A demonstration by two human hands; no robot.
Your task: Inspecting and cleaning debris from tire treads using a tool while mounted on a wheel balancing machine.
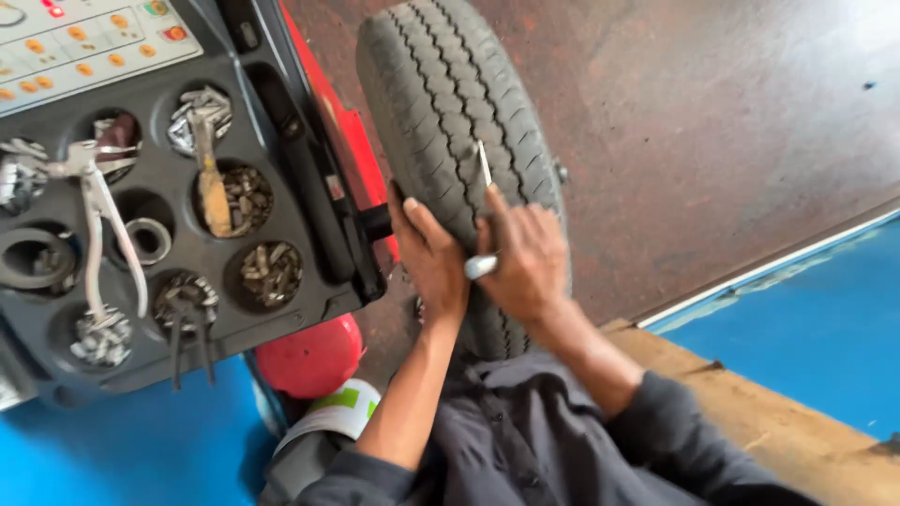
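Matt black rubber on the tyre [459, 103], ribbed tread, dusty and a bit grey on the shoulders. Thin shiny metal tool [482, 211] with a polished rounded end in the right hand [525, 258]. Black moulded plastic tray [309, 234], dull finish, cups full of greyish metal weights [270, 272]. Bright metal pliers [98, 215], slightly scuffed. Glossy red painted frame [342, 141]. Smooth, worn brown floor [712, 122], glossy blue paint [806, 337] further out, rough bare wood edge [750, 412]. Soft dark grey cloth sleeves [525, 440].

Black tray [309, 201] holds pliers [98, 220], metal weights [270, 272]; red cap [309, 356] below.
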